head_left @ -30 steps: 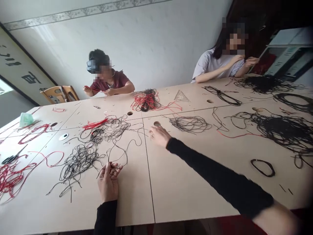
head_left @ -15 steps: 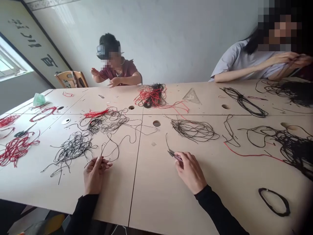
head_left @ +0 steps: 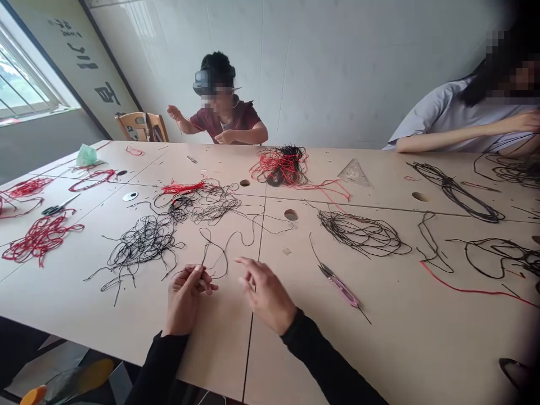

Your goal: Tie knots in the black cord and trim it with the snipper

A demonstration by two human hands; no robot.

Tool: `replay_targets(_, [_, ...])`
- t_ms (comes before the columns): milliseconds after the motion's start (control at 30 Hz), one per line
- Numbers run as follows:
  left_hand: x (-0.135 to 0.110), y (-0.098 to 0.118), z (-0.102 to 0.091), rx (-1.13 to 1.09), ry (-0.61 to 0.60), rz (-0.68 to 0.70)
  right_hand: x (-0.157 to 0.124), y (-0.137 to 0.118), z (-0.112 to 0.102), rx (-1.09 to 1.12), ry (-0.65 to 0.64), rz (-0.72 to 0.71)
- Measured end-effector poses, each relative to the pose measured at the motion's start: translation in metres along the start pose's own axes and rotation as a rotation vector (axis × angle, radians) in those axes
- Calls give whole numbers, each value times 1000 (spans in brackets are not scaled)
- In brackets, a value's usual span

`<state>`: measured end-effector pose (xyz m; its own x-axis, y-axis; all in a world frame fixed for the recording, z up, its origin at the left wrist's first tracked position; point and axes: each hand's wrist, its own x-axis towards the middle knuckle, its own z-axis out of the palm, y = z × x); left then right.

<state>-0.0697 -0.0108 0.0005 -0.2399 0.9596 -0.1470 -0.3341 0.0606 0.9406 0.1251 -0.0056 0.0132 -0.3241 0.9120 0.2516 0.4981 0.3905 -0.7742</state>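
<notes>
My left hand [head_left: 188, 295] pinches a thin black cord [head_left: 226, 256] near the front of the table. Its loops trail up and right across the tabletop. My right hand [head_left: 266, 291] hovers to the right of it, fingers apart and holding nothing. Right of that hand lie thread snips [head_left: 342, 288] with pink handles and dark blades, a piece of black cord sticking out below them. A tangled pile of black cord [head_left: 143, 242] is just left of my left hand. Beyond the snips sits a coil of black cord [head_left: 360, 230].
Red cords [head_left: 40, 239] and scissors [head_left: 54, 209] lie at the left. A red and black bundle [head_left: 284, 167] and a clear set square [head_left: 355, 172] are farther back. Two people sit across the table [head_left: 202, 360], one handling red cord. Round holes [head_left: 291, 215] pierce the tabletop.
My right hand has let go of the snips, which now lie on the table, and has moved left toward my left hand. My left hand keeps its pinch on the cord. The view has shifted left.
</notes>
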Motion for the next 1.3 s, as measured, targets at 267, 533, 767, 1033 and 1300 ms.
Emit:
replay_targets(267, [1,-2,4,-92,-114,-152,30,-3,40,42,-22,-1])
replay_targets(533, [9,-8,4,-115,-106,-271,7,0,23,180,131,251])
replay_targets(767, [-9,-13,19,-51,-176,-263,22,16,-13,1038,501,468])
replay_targets(1033, [-32,-22,47,180,-165,-96,133,-34,-25,606,83,99])
replay_targets(1300, [8,-22,73,125,-216,-121,68,3,-32,90,176,191])
